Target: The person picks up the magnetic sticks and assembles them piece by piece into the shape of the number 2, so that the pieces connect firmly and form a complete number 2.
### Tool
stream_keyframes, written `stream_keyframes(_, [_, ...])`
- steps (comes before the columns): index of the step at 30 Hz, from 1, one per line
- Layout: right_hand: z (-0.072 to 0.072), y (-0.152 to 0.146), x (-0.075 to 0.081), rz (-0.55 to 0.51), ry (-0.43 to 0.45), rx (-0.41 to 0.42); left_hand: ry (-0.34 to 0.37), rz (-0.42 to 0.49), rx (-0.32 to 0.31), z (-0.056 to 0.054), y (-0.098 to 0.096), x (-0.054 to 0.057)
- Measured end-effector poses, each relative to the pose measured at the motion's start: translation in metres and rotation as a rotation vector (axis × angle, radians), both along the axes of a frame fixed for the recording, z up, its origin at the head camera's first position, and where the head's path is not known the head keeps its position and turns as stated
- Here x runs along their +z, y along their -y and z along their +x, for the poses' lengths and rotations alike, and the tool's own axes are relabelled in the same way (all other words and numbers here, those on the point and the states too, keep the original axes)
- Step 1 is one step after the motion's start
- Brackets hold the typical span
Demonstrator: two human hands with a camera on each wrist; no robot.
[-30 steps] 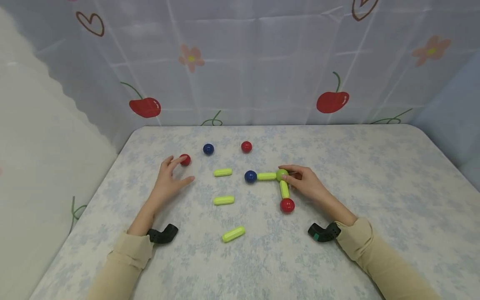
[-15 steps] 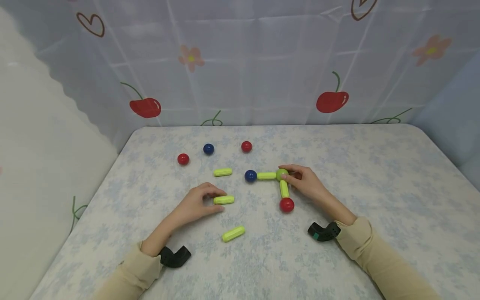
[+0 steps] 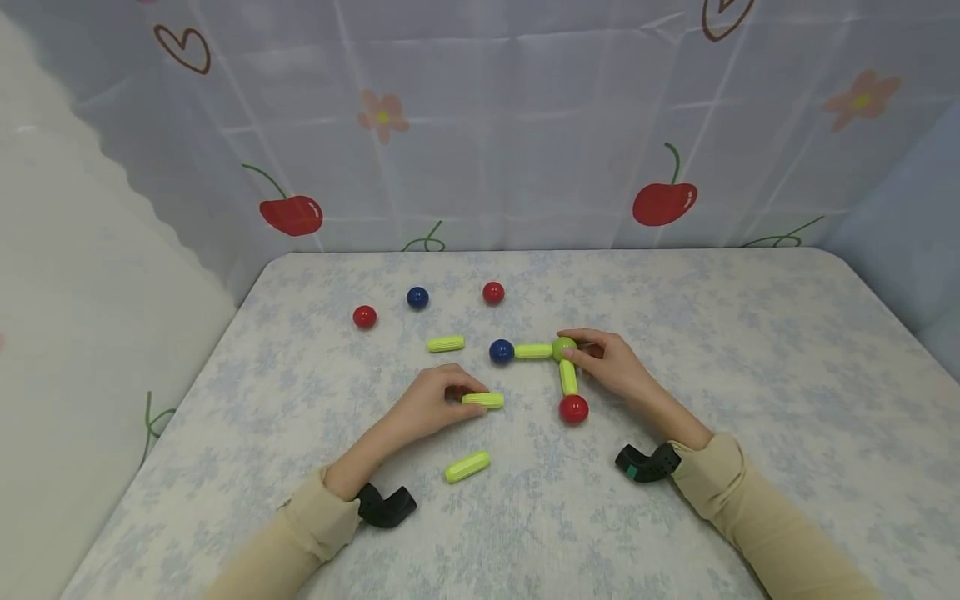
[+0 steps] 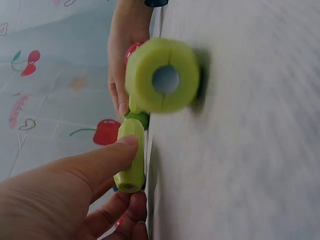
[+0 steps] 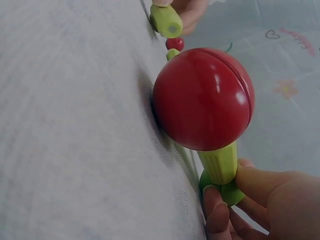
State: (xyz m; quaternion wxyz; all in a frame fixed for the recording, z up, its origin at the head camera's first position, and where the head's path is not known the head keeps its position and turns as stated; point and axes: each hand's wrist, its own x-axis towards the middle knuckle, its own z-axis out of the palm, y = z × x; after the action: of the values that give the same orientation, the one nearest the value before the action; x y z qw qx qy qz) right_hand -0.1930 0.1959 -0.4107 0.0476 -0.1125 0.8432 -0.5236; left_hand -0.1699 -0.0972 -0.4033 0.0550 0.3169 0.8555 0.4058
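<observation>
My left hand pinches a yellow-green ribbed rod between thumb and fingers; in the left wrist view the rod is held close above the table. My right hand grips a green ball at the corner of an L-shaped assembly. From that ball one rod runs left to a blue ball. Another rod runs toward me to a red ball, which looms large in the right wrist view. A gap separates the held rod from the assembly.
Two loose rods lie on the table: one beyond my left hand, one nearer me. Toward the back are a red ball, a blue ball and another red ball. A patterned curtain hangs behind.
My left hand has come from the left red ball to the middle rod, taken hold of it and carried it to the right. My right hand and the assembly have stayed in place.
</observation>
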Motion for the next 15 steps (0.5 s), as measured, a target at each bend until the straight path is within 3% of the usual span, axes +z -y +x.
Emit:
stream_keyframes(8, [-0.001, 0.000, -0.002, -0.006, 0.003, 0.001, 0.032, 0.003, -0.088, 0.000, -0.041, 0.002])
stream_keyframes(15, [-0.001, -0.001, -0.002, -0.003, -0.003, 0.003, 0.042, -0.028, -0.110, -0.001, -0.056, 0.000])
